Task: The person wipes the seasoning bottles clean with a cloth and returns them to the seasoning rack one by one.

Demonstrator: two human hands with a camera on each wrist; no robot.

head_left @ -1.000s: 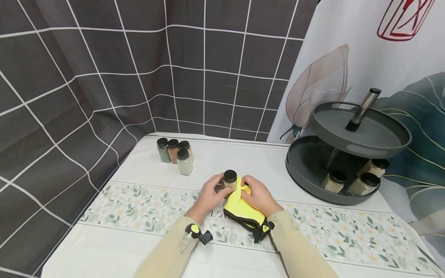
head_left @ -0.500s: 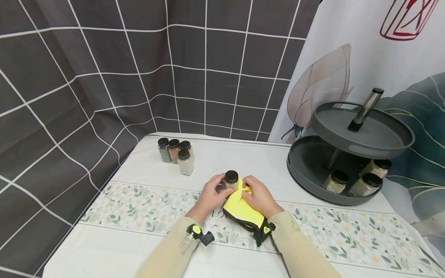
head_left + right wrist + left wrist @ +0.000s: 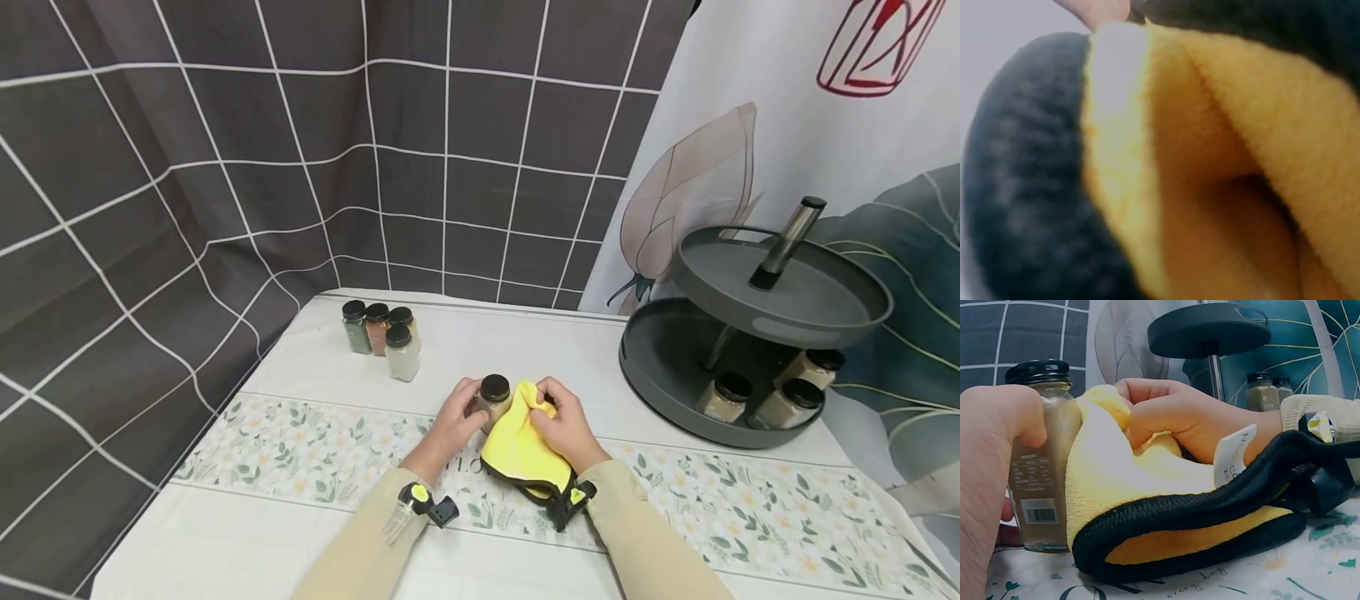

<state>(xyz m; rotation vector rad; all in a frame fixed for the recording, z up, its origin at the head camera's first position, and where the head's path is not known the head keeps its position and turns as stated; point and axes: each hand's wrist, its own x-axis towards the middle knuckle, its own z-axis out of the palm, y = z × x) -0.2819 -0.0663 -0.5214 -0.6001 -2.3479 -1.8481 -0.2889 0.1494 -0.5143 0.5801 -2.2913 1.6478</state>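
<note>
My left hand grips a glass jar of tan powder with a black lid, low over the floral strip of the tablecloth. The jar stands close to upright, its printed label and barcode facing the left wrist camera. Pinched in my right hand is a yellow cloth with black edging, bunched at the top. Its left side lies against the jar, and a white tag sticks out of it. In the right wrist view the cloth fills most of the picture, blurred.
Several black-lidded jars with green, reddish and pale contents stand together at back left. On the right is a two-tier dark grey turntable; several jars sit on its lower tier. A dark grid-patterned curtain hangs behind the table.
My right hand has shifted slightly right, and the top of the cloth now bunches higher beside the jar. My left hand still holds the jar in nearly the same place.
</note>
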